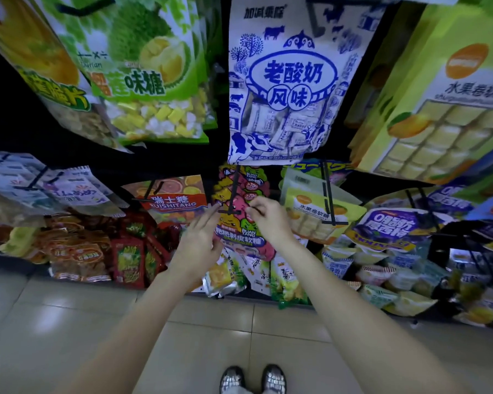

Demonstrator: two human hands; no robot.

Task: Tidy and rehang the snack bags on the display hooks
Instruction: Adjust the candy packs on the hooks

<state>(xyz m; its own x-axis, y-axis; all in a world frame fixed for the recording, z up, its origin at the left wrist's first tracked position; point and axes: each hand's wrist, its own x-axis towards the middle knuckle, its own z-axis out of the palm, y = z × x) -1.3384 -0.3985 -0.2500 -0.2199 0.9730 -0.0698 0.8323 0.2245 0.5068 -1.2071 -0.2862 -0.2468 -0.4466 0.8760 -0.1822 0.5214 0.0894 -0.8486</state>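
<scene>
A pink and yellow gummy candy bag [241, 231] hangs on a black display hook [231, 207] in the middle of the lower row. My left hand [201, 240] lies against the bag's left edge with straight fingers reaching up toward the hook's end. My right hand [268, 216] is at the bag's upper right, fingers curled and pinching its top near the hook. Both forearms reach in from below.
A blue and white yogurt candy bag [282, 81] hangs just above, with durian candy bags [151, 69] to its left and yellow fruit-roll bags [439, 103] to its right. Orange bag [174, 200] and pale yellow bag [316, 220] flank the gummy bag. Packets fill the bottom shelf [103, 257].
</scene>
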